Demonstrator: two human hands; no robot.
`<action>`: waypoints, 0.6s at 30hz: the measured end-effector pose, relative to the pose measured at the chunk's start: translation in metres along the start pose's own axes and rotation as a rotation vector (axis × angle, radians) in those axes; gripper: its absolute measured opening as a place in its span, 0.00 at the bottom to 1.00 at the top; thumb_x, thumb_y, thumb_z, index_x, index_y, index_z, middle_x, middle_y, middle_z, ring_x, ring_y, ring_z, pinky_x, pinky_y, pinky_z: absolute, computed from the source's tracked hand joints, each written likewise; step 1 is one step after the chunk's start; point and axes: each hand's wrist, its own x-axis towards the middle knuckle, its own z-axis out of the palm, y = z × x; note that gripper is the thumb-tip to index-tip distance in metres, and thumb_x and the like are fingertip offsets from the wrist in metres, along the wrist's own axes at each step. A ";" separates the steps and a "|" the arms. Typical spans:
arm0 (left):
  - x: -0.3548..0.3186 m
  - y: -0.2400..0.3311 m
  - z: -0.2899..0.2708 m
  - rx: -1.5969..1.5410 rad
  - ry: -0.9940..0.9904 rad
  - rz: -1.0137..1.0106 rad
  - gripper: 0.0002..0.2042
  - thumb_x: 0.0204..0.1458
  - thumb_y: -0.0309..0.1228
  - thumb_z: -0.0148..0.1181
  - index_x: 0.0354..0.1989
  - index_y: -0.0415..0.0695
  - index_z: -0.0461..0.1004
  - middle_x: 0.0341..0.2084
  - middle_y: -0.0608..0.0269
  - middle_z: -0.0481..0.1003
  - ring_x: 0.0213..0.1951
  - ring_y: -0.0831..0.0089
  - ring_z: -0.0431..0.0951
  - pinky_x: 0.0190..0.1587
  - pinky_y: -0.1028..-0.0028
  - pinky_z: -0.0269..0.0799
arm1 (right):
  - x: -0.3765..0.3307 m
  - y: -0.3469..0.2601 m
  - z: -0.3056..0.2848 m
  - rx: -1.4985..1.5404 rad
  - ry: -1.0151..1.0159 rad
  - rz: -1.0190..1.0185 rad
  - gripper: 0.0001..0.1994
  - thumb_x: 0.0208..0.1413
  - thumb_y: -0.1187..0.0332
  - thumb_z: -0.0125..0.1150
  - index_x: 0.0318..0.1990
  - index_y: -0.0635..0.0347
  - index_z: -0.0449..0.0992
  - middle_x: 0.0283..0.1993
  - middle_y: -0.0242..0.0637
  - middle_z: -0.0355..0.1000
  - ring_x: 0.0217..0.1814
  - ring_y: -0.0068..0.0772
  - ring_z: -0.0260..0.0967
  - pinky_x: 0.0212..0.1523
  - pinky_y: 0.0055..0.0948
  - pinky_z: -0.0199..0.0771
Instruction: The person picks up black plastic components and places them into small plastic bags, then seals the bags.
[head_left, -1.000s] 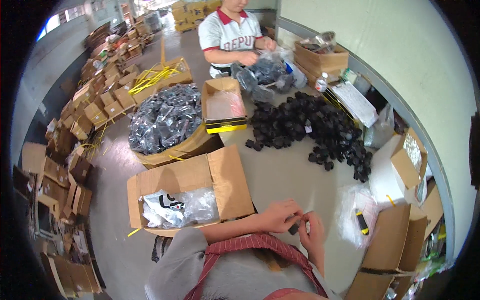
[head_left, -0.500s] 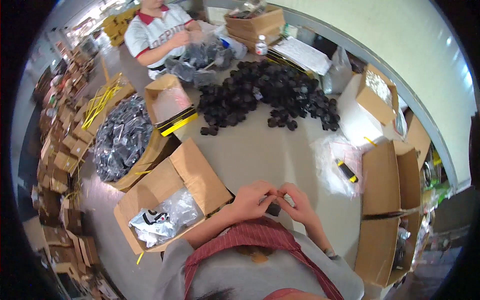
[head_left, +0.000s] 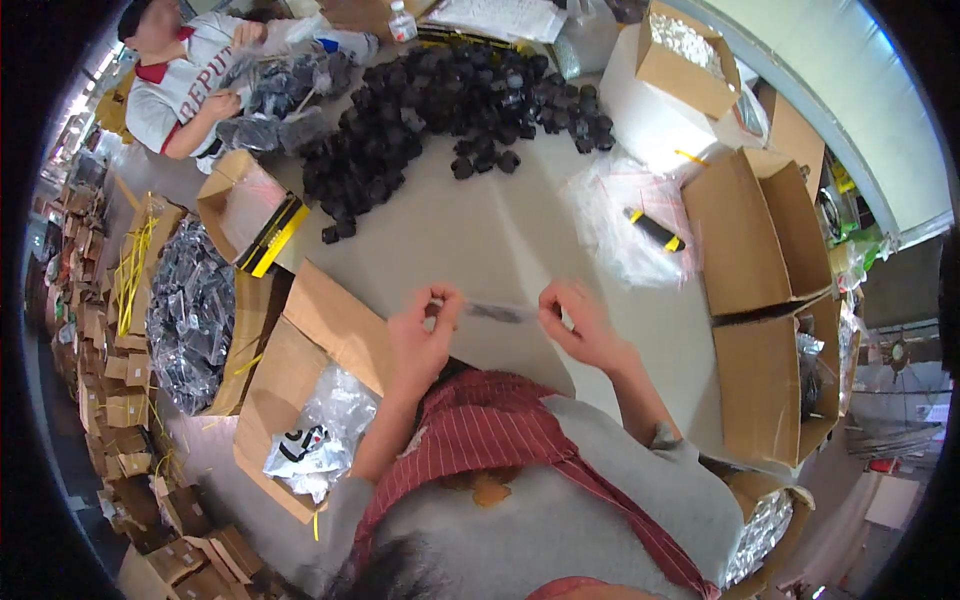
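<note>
Your left hand [head_left: 420, 335] and right hand [head_left: 580, 325] each pinch one end of a small clear bag [head_left: 500, 312], holding it stretched between them just above the surface [head_left: 480, 240], near the open box [head_left: 310, 400].

A bare stretch of the table [head_left: 480, 235] is left open ahead of the left hand [head_left: 422, 335] and the right hand [head_left: 582, 325]; passage there is free. Further ahead the way is blocked by a wide heap of black parts [head_left: 450, 100]. To the left, the table edge is closed by an open cardboard box [head_left: 310, 390] and a smaller box [head_left: 245, 210]. To the right, room is narrowed by clear plastic bags [head_left: 630, 225] and two open cartons [head_left: 760, 240].
</note>
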 end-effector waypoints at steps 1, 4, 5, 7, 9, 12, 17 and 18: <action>0.002 0.006 0.002 0.004 -0.010 -0.018 0.04 0.56 0.24 0.60 0.37 0.38 0.75 0.28 0.66 0.77 0.26 0.78 0.76 0.32 0.78 0.72 | -0.001 -0.003 -0.001 0.043 0.057 0.052 0.04 0.55 0.73 0.57 0.36 0.59 0.69 0.32 0.37 0.68 0.31 0.37 0.65 0.39 0.34 0.65; 0.010 0.006 0.009 -0.205 -0.080 -0.044 0.05 0.59 0.25 0.57 0.39 0.36 0.73 0.32 0.65 0.75 0.31 0.76 0.76 0.39 0.77 0.72 | -0.005 -0.002 -0.003 0.084 0.150 0.090 0.04 0.56 0.75 0.58 0.36 0.60 0.69 0.32 0.36 0.68 0.32 0.36 0.66 0.37 0.33 0.66; 0.011 0.006 0.010 -0.200 -0.089 -0.058 0.05 0.59 0.25 0.57 0.39 0.36 0.73 0.32 0.65 0.75 0.31 0.76 0.76 0.39 0.77 0.72 | -0.006 0.000 -0.004 0.072 0.186 0.057 0.04 0.56 0.75 0.59 0.37 0.61 0.69 0.31 0.36 0.68 0.33 0.36 0.66 0.36 0.33 0.67; 0.015 0.008 0.014 -0.275 -0.116 -0.074 0.05 0.59 0.25 0.56 0.39 0.36 0.73 0.33 0.64 0.75 0.33 0.75 0.77 0.43 0.76 0.72 | -0.010 0.004 -0.007 0.048 0.191 0.056 0.05 0.56 0.76 0.59 0.37 0.62 0.70 0.31 0.38 0.68 0.34 0.35 0.67 0.35 0.32 0.67; 0.017 0.001 0.016 -0.298 -0.146 -0.051 0.04 0.59 0.24 0.57 0.39 0.36 0.73 0.33 0.64 0.76 0.35 0.76 0.77 0.43 0.77 0.72 | -0.015 0.007 -0.009 0.005 0.229 0.079 0.05 0.55 0.75 0.62 0.36 0.62 0.70 0.31 0.39 0.68 0.34 0.35 0.68 0.34 0.31 0.67; 0.019 0.002 0.021 -0.333 -0.187 -0.017 0.04 0.58 0.22 0.57 0.39 0.35 0.73 0.34 0.64 0.76 0.39 0.77 0.77 0.45 0.77 0.71 | -0.018 0.009 -0.009 0.061 0.275 0.099 0.05 0.57 0.73 0.61 0.36 0.63 0.71 0.29 0.39 0.70 0.31 0.35 0.68 0.33 0.31 0.68; 0.019 0.016 0.034 -0.419 -0.343 0.144 0.03 0.57 0.19 0.55 0.38 0.36 0.72 0.37 0.60 0.75 0.42 0.73 0.75 0.49 0.74 0.69 | -0.045 0.061 0.028 1.067 0.168 0.620 0.24 0.67 0.48 0.42 0.43 0.62 0.74 0.34 0.45 0.76 0.31 0.36 0.74 0.38 0.33 0.74; 0.018 0.018 0.038 -0.343 -0.436 0.241 0.04 0.55 0.18 0.56 0.37 0.36 0.72 0.37 0.59 0.75 0.42 0.71 0.75 0.50 0.72 0.69 | -0.051 0.071 0.036 1.254 -0.020 0.737 0.34 0.67 0.38 0.33 0.49 0.61 0.74 0.36 0.52 0.78 0.32 0.41 0.75 0.40 0.34 0.77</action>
